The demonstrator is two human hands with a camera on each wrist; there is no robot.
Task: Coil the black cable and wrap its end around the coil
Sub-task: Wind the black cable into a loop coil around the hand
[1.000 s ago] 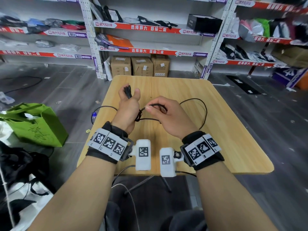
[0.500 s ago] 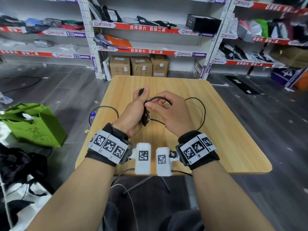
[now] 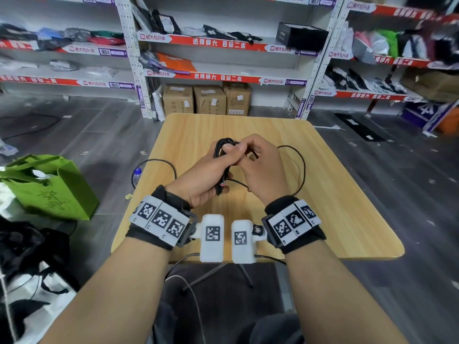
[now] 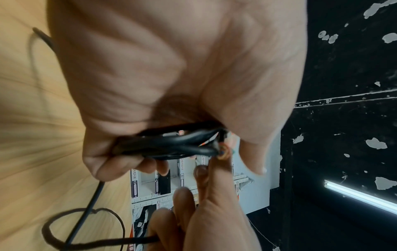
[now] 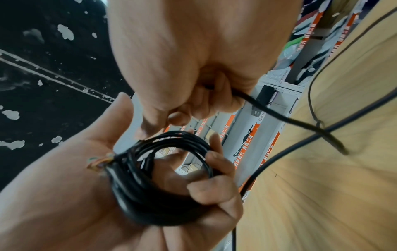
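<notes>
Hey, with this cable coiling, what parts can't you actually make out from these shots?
- Far end of the black cable: in the head view it drops behind the table edge.
- Turn count of the coil: strands blur together in the right wrist view.
- Left hand fingertips: hidden in the head view by the right hand.
- Bared wire colours: blurred in the left wrist view.

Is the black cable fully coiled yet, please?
No. The left hand holds a coil, but loose black cable lies looped on the table.
</notes>
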